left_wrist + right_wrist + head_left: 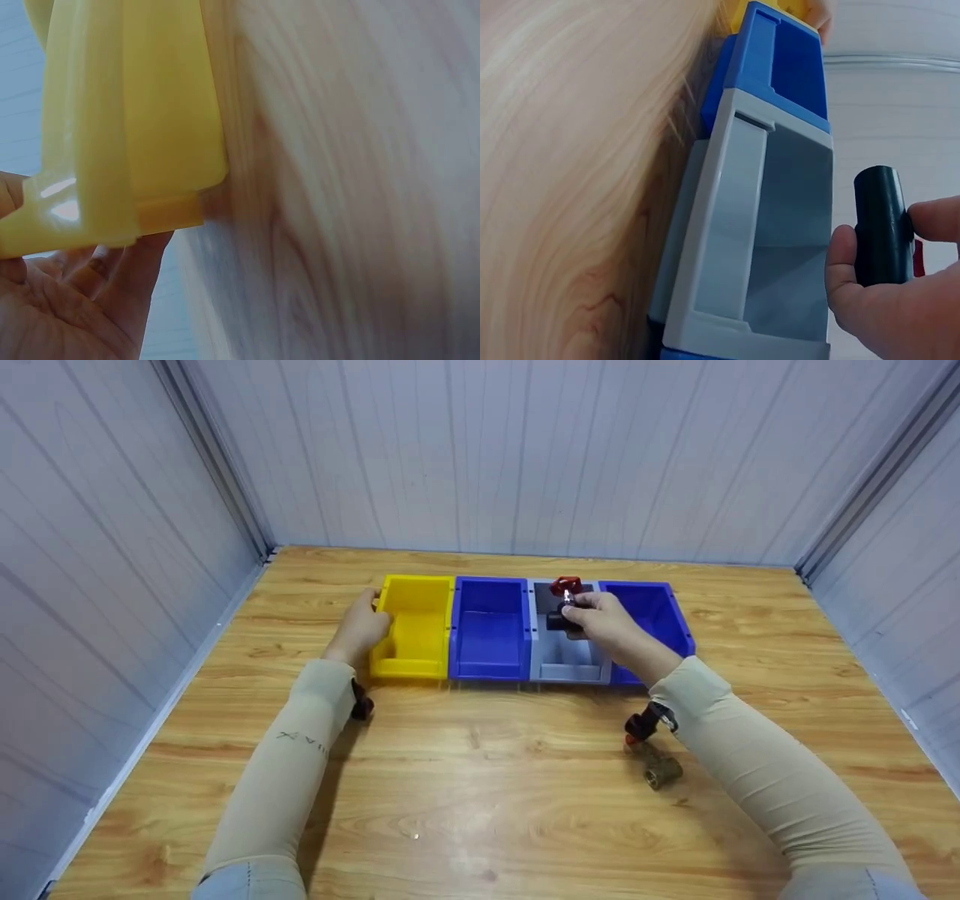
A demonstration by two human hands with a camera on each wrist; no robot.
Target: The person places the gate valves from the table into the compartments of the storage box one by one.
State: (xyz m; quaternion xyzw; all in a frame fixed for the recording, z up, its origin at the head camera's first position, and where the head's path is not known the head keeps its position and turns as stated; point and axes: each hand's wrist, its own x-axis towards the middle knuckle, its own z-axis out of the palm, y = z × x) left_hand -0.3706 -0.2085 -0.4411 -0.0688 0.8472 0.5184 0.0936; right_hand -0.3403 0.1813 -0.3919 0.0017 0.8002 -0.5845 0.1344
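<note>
My right hand [609, 624] pinches a valve with a black pipe body [880, 225] and a red handle [566, 585] between thumb and fingers. It holds the valve above the grey bin [570, 673], and the right wrist view shows that bin with its open top beside the hand. At the left end of the row, my left hand [358, 627] grips the side wall of the yellow bin [409, 668]. In the left wrist view its fingers [142, 277] reach behind the yellow wall, with the thumb partly hidden.
A blue bin [489, 670] stands between the yellow and grey ones, and another blue bin [679, 622] ends the row. Below my right wrist, a brass valve [663, 772] lies on the wooden table [480, 810]. White panel walls [480, 457] enclose the table.
</note>
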